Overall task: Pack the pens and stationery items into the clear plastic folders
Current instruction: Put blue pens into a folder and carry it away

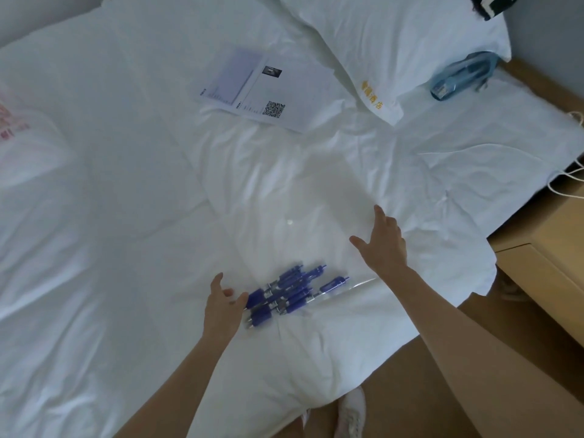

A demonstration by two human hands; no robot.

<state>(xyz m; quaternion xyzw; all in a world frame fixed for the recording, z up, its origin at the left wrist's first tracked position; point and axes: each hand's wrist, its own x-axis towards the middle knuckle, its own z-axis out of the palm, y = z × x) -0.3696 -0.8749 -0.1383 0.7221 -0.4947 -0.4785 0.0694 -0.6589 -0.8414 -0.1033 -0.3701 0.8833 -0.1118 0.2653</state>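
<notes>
Blue pens lie bunched at the near edge of the bed, seemingly at or just inside the mouth of a clear folder lying flat on the duvet; can't tell for sure. Left hand is spread, fingers loose, just beside the pens' ends, gripping nothing. Right hand is spread flat on the folder's right edge. Step looks like loading pens; next move likely needs steadying the folder and pushing the pens deeper. Printed papers, a pillow and a blue bag sit well apart; nothing blocks.
</notes>
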